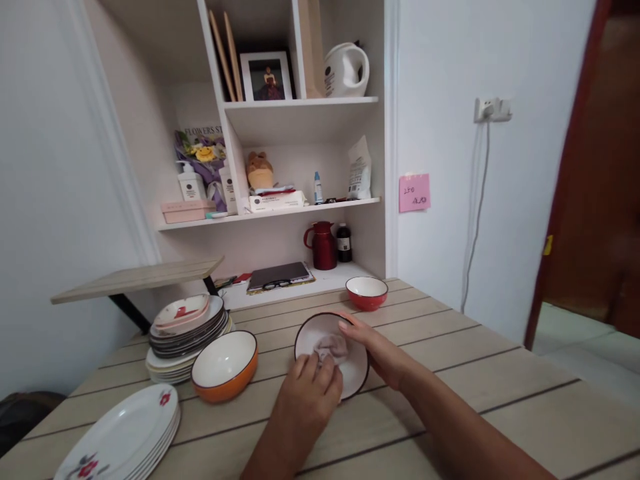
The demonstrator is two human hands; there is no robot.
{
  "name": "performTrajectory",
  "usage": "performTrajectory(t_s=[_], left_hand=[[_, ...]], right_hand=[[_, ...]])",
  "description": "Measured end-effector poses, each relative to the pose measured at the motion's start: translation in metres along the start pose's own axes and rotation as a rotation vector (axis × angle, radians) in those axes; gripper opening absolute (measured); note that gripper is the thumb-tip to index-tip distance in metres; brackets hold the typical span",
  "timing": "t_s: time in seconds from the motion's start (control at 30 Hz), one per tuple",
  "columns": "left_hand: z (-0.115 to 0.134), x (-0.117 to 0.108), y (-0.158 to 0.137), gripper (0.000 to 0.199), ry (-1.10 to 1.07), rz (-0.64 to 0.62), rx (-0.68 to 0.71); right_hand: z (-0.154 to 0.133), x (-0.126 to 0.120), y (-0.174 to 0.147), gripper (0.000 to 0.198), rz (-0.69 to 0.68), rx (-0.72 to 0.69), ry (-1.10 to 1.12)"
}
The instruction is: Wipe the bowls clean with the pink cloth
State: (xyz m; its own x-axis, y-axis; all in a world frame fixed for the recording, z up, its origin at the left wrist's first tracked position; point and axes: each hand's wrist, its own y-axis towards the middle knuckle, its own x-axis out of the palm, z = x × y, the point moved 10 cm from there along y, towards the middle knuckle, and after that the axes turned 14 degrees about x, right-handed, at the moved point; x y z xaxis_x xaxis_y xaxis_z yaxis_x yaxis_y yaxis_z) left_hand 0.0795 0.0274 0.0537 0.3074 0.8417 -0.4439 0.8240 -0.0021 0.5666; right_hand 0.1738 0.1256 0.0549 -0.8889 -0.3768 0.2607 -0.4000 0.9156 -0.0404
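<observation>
A: So, which step do you reckon we're watching?

B: Wiping out a bowl, by the look of it. The tilted bowl [354, 371], white inside with a dark rim, faces the person over the middle of the slatted desk [480, 348], and a bunched pale cloth [332, 345] sits in its hollow.

A: How are the hands placed?

B: The left hand [312, 388] is curled, its fingers bent down onto the cloth. The right hand [376, 348] grips the bowl's right side, thumb lapped inside the rim, the other fingers mostly hidden behind. I can't tell whether the base touches the desk.

A: And what does the next move call for?

B: A steady hold on that rim, I'd say, while the cloth works round the wall. If the right hand slackens, the bowl could twist.

A: Anything in the way?

B: The left side is crowded. An orange bowl [225, 371] stands upright just beside a pile of plates [187, 339], and floral oval plates [125, 432] are stacked nearer the person; a wide swing of the left forearm might knock something. A red bowl [368, 296] stands beyond the right hand.

A: And further back?

B: A red thermos jug [325, 248] beside a dark bottle [344, 244], well apart from the work.
</observation>
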Motion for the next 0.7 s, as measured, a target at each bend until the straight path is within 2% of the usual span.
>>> performTrajectory(t_s=[0.1,0.23,0.4,0.47,0.57,0.7], left_hand=[[-0.002,0.0,-0.003,0.027,0.042,-0.015,-0.026],[-0.009,-0.002,-0.008,0.029,0.048,0.028,-0.08],[-0.015,-0.012,-0.013,0.035,0.048,0.179,-0.137],[-0.018,-0.008,-0.013,0.037,0.012,0.132,-0.149],[-0.022,-0.008,-0.013,0.036,-0.042,0.112,-0.17],[-0.025,-0.005,-0.013,0.032,-0.145,0.108,-0.193]], right_hand=[[0.005,0.004,-0.001,0.064,-0.024,0.023,0.041],[0.01,0.012,0.0,0.093,-0.083,-0.004,0.205],[0.006,0.025,-0.001,0.115,-0.197,-0.065,0.313],[0.006,0.029,-0.001,0.119,-0.213,-0.087,0.324],[0.008,0.033,0.0,0.121,-0.191,-0.105,0.316],[0.011,0.029,0.001,0.127,-0.076,-0.095,0.289]])
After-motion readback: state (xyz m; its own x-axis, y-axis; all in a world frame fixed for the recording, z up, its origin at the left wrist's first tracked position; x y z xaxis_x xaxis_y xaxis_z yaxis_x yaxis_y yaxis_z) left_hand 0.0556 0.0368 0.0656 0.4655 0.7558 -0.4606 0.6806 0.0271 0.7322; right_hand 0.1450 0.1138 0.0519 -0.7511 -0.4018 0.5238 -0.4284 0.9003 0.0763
